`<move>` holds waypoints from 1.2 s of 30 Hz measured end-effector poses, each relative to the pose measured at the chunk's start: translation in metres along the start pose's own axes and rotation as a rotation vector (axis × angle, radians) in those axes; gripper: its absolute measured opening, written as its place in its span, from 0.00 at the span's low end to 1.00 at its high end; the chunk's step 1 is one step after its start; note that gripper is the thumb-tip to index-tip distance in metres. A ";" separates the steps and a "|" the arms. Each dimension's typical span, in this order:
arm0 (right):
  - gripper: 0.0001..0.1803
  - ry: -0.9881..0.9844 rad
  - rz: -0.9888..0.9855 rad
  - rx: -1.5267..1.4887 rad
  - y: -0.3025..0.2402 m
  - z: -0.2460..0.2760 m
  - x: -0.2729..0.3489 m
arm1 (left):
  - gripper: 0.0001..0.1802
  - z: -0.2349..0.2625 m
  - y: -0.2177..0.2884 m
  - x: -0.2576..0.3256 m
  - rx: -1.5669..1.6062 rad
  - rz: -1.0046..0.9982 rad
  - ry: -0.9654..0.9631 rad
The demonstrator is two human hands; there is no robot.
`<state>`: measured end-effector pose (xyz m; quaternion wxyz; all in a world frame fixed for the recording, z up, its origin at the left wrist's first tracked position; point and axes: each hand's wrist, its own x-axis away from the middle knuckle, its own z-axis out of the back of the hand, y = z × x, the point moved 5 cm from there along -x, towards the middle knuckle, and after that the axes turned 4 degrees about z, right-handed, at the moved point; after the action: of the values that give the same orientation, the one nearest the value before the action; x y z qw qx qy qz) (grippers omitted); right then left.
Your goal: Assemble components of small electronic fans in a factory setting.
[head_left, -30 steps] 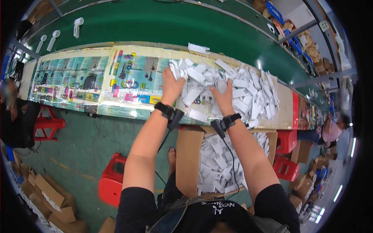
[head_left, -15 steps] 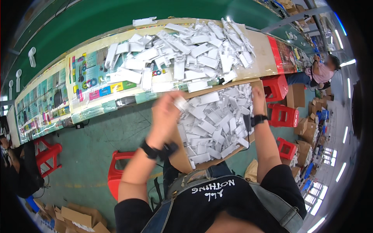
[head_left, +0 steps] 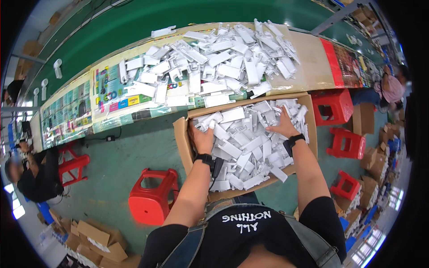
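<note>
A cardboard box [head_left: 180, 142] full of white plastic parts [head_left: 250, 145] stands against the near edge of the table, close to my body. My left hand [head_left: 203, 137] is inside its left side, against the parts, with the thumb apart from the fingers. Something white sits at that thumb's tip; whether it is a wrapping or a part, I cannot tell. At the right, my right hand [head_left: 285, 127] rests on the parts with fingers spread, holding nothing. More white parts [head_left: 219, 58] lie heaped on the table beyond the box.
The table [head_left: 308, 58] has printed sheets on its left. Behind it runs a green surface [head_left: 134, 22]. Red stools [head_left: 149, 196] stand left and right of the box. A dark cable hangs by my left wrist. People sit at far left and far right.
My left hand has gone from above the box's left edge down into it. My right hand has moved from the right rim inward onto the parts. The view has shifted somewhat.
</note>
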<state>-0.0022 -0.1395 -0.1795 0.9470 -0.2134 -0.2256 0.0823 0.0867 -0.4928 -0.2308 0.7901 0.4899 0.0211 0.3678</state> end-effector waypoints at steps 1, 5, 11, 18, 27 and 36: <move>0.61 0.052 0.050 -0.023 -0.002 -0.003 -0.001 | 0.53 0.002 0.006 -0.001 -0.164 0.079 -0.005; 0.61 0.175 0.064 -0.258 0.000 -0.025 0.009 | 0.55 0.002 0.011 0.000 -0.108 0.118 -0.057; 0.59 0.127 0.117 -0.239 -0.019 -0.029 0.016 | 0.48 0.003 0.040 0.031 -0.226 -0.069 0.059; 0.60 0.072 0.151 -0.289 -0.022 -0.032 0.020 | 0.42 0.013 0.082 0.064 -0.277 -0.195 0.042; 0.61 -0.003 0.106 -0.257 -0.030 -0.031 0.026 | 0.42 -0.004 0.098 0.090 0.129 -0.190 -0.219; 0.56 -0.039 0.037 -0.191 -0.054 -0.045 0.032 | 0.44 -0.024 0.100 0.129 -0.139 -0.335 -0.327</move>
<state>0.0503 -0.1968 -0.1794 0.9160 -0.3053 -0.2468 0.0820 0.1151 -0.3722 -0.1224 0.8648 0.4771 -0.0516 0.1479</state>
